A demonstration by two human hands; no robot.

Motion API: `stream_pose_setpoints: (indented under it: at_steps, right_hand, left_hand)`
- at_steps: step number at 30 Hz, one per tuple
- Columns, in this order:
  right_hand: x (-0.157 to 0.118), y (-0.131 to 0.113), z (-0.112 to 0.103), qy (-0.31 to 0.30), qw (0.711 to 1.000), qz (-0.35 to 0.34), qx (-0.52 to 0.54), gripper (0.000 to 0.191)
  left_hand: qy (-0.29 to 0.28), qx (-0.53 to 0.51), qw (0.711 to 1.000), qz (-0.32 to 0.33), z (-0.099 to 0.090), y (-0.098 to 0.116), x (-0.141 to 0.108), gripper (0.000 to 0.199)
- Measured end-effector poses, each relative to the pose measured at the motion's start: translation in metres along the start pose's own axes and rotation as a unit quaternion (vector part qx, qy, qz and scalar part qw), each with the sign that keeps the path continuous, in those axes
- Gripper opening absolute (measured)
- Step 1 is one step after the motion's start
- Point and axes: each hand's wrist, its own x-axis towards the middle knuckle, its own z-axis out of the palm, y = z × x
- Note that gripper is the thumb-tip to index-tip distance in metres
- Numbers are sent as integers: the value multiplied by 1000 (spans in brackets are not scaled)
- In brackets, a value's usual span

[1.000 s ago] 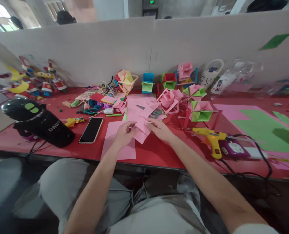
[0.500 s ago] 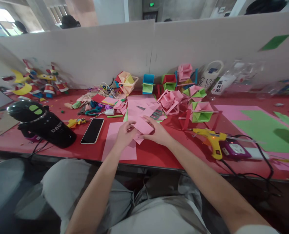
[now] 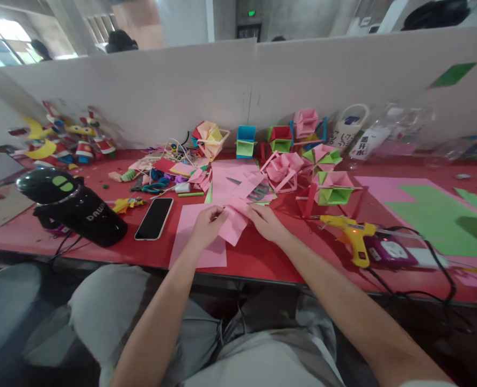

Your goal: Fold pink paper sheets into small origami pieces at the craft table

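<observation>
Between my two hands is a folded piece of pink paper (image 3: 234, 227), held just above the table near its front edge. My left hand (image 3: 208, 224) pinches its left side, thumb on top. At its upper right, my right hand (image 3: 266, 221) grips the edge with the fingers bent over it. A flat pink sheet (image 3: 196, 244) lies under and beside my left hand. Behind my hands are more pink sheets (image 3: 224, 174) with dark-handled scissors (image 3: 258, 191) on them, partly covered by a pink strip.
Left of my hands lie a phone (image 3: 153, 219) and a black tumbler (image 3: 81, 212). To the right, a yellow glue gun (image 3: 353, 236) with a lit light sits by a purple power strip (image 3: 391, 250) and cables. Folded-paper wheels (image 3: 333, 188) and a white partition (image 3: 161, 91) stand behind.
The pink paper has been turned, and a wider face of it now points down toward me. My right hand has shifted its grip to the upper edge.
</observation>
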Motion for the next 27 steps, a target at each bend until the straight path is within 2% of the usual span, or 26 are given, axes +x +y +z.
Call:
stream_pose_setpoints:
  at_steps: [3,7,9,13,18,23,27]
  right_hand:
    - [3,3,-1,44,997,51,36,46]
    - [3,5,-1,25,986,96,137,40]
    - [3,5,-1,11,981,104,162,39]
    - [4,6,-2,15,989,91,119,41]
    - [6,11,0,56,986,79,133,27]
    - [7,21,3,83,981,92,152,36]
    - [5,22,1,76,987,87,114,34]
  left_hand:
    - [1,-11,1000,-17,-1,-5,2,11]
    - [-32,-15,999,-23,2,-5,1,33]
    - [-45,-6,999,-9,5,-3,0,34]
    - [-47,-8,999,7,8,0,-3,24]
    - [-45,-50,998,5,10,-3,-5,49]
    - [-27,-75,995,57,11,-3,-5,39]
    - [-50,-37,997,46,9,-4,-5,36]
